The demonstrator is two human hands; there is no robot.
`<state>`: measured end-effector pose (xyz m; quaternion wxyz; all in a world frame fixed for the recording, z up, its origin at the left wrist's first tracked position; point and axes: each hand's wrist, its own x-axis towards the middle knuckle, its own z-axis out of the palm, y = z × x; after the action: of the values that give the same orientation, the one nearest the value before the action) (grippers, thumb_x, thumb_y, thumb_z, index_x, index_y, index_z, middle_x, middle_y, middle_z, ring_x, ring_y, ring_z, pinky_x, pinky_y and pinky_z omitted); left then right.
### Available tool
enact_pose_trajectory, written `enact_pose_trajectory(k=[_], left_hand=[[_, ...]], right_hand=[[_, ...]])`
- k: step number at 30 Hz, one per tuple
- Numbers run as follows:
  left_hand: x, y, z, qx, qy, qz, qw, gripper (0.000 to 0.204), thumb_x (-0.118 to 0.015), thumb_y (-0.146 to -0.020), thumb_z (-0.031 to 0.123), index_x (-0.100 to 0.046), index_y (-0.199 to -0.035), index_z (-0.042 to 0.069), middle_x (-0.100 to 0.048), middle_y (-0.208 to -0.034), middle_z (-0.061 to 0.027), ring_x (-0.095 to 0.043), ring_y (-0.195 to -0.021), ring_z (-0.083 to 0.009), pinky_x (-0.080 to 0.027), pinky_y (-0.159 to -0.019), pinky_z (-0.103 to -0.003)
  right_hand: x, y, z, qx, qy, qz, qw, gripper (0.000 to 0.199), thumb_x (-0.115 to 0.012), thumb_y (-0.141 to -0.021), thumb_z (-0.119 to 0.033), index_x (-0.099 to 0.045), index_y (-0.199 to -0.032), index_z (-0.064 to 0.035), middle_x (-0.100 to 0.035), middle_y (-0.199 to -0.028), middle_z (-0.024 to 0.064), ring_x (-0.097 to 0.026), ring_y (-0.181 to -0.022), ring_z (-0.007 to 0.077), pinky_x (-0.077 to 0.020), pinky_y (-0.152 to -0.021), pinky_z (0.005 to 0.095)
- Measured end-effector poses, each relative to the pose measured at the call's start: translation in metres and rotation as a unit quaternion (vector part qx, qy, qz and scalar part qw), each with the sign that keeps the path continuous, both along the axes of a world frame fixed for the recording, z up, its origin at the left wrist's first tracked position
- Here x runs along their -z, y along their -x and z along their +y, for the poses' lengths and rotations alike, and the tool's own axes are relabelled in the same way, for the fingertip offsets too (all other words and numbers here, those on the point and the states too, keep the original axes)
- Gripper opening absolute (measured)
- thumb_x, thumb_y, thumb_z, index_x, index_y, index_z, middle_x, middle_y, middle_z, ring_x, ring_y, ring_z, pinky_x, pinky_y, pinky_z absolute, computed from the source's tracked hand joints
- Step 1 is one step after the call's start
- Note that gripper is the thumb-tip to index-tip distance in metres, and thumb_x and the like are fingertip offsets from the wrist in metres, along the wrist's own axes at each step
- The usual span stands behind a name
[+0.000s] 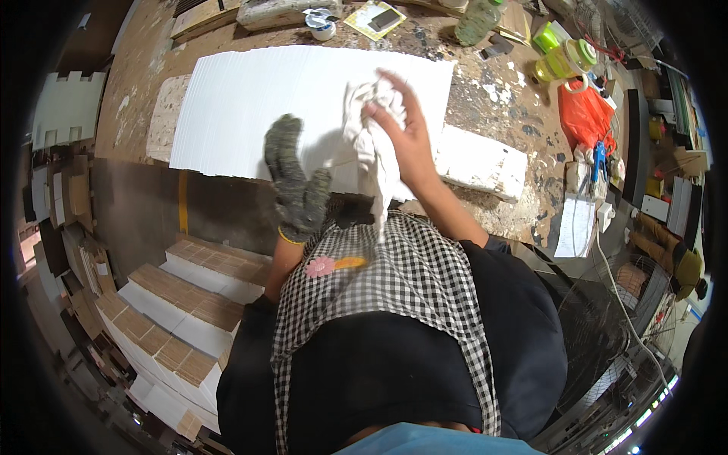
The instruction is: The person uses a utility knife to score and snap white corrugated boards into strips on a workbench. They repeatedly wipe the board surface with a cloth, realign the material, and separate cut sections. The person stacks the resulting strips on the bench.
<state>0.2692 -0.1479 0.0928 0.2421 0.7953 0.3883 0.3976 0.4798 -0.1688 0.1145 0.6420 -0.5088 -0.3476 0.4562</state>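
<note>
A crumpled white cloth hangs from my bare right hand, with fingers and thumb closed around its upper part. Its lower end trails down in front of the checked apron. My left hand wears a dark grey-green knitted glove; the fingers stretch out and the thumb stands apart, with nothing held. Beneath both hands lies a large white ribbed board on the worn workbench. Whether the gloved hand touches the board, I cannot tell.
A white-smeared block supports the board's right side. Along the bench's back and right are a small tub, a phone, bottles and a red bag. Stacked brown-topped white pieces stand lower left. A person is at far right.
</note>
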Motion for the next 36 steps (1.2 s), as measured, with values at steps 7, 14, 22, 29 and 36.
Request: enact_pose_trajectory(k=[7,14,22,29,36], left_hand=[[0.08,0.07,0.019,-0.24,-0.057,0.362,0.899,0.076,-0.06,-0.099,0.052,-0.04,-0.157,0.007,-0.036,-0.162,-0.0214,-0.027,-0.152,-0.0445,-0.016,-0.125,-0.064],[0.082,0.076,0.009,-0.2,-0.023,0.34,0.919,0.079,-0.06,-0.099,0.054,-0.038,-0.159,0.006,-0.028,-0.165,-0.026,-0.022,-0.153,-0.0483,-0.013,-0.125,-0.066],[0.083,0.082,0.012,-0.172,0.006,0.246,0.954,0.086,-0.058,-0.1,0.051,-0.028,-0.16,-0.001,-0.021,-0.168,-0.0274,-0.015,-0.156,-0.049,-0.007,-0.125,-0.067],[0.078,0.101,0.003,-0.157,0.012,0.209,0.965,0.086,-0.057,-0.101,0.05,-0.021,-0.164,0.002,-0.017,-0.17,-0.0272,-0.01,-0.159,-0.0459,-0.006,-0.128,-0.064],[0.096,0.148,0.025,-0.37,0.179,-0.074,0.908,0.11,-0.072,-0.096,0.046,0.002,-0.167,0.006,-0.003,-0.171,-0.0285,-0.007,-0.159,-0.0418,-0.015,-0.129,-0.054]], right_hand=[[0.071,0.067,0.031,-0.267,-0.151,-0.654,0.692,0.053,-0.066,-0.097,-0.05,-0.058,-0.146,-0.034,-0.044,-0.16,0.0133,-0.045,-0.143,0.0406,-0.0337,-0.117,0.0628],[0.098,-0.111,0.205,-0.011,0.127,-0.736,0.665,0.024,-0.061,-0.102,-0.027,-0.074,-0.121,-0.0221,-0.068,-0.122,0.0174,-0.071,-0.094,0.0304,-0.0606,-0.075,0.0455],[0.092,0.095,0.116,-0.258,-0.243,-0.648,0.674,0.043,-0.056,-0.104,-0.046,-0.06,-0.143,-0.0269,-0.059,-0.143,0.0126,-0.061,-0.127,0.0281,-0.0537,-0.103,0.0546],[0.087,-0.02,0.247,-0.05,0.118,-0.757,0.641,0.023,-0.056,-0.103,-0.023,-0.073,-0.114,-0.0117,-0.071,-0.112,0.0191,-0.073,-0.079,0.0355,-0.061,-0.068,0.0509],[0.068,0.114,0.18,-0.159,-0.26,-0.693,0.654,0.026,-0.064,-0.094,-0.021,-0.067,-0.118,-0.0108,-0.069,-0.126,0.0177,-0.069,-0.105,0.0315,-0.0594,-0.083,0.048]])
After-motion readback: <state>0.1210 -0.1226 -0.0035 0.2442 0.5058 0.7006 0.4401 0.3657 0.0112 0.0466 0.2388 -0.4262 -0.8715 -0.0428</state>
